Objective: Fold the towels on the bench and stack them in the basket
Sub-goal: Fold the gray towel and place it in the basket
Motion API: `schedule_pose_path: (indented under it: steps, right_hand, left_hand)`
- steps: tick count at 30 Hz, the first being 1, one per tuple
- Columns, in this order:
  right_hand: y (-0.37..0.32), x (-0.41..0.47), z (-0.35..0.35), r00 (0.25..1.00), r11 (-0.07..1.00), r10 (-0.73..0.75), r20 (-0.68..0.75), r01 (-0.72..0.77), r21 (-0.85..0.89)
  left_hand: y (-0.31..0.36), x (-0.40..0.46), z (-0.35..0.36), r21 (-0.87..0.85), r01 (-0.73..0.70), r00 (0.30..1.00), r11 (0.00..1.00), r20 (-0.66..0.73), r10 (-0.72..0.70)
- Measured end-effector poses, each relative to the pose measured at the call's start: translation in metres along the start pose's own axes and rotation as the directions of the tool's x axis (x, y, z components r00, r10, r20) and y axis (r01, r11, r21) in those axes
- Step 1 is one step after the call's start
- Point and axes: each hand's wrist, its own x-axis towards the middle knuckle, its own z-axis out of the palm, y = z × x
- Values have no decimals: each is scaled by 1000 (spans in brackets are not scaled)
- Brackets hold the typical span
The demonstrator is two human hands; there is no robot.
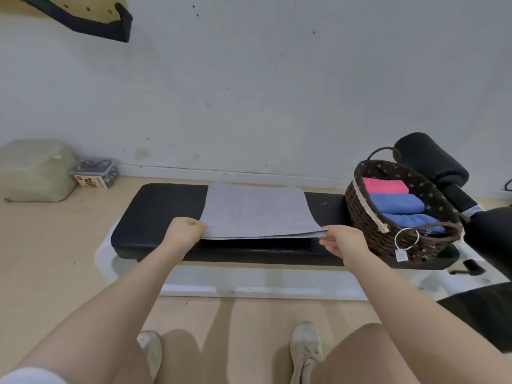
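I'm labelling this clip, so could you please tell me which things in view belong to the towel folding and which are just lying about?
Part of the job:
grey towel, pinched at its near corners by left hand and right hand
black bench
wicker basket
pink towel and blue towels folded inside it

Lying about:
beige bag
clear plastic box
black foam roller

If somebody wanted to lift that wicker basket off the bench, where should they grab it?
Probably by its two loop handles, from above: the near handle and the far handle arch over opposite ends of the basket's rim, leaving room for fingers to hook under. The sides slope and bulge, so a side grip looks less secure. A tag ring hangs from the near handle.
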Motion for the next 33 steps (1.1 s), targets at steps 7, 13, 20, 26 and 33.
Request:
schedule_pose_path:
  steps: [7,13,20,26,33]
  right_hand:
    - [47,-16,-25,924,894,-328,197,371,-250]
    - [53,-30,-32,843,835,-525,116,537,-123]
    - [47,-25,-15,829,818,-549,110,560,-134]
    - [41,-14,2,815,807,-568,111,579,-120]
    - [17,30,23,844,834,-523,120,535,-131]
  left_hand:
    - [-24,-26,-2,482,-293,953,826,76,294]
    - [-36,-40,-17,327,-409,908,852,47,417]
    - [-38,-40,-19,90,-346,927,934,184,326]
    - [-33,-26,-13,42,-311,937,949,178,300]
    - [-28,18,-2,38,-249,962,968,125,243]
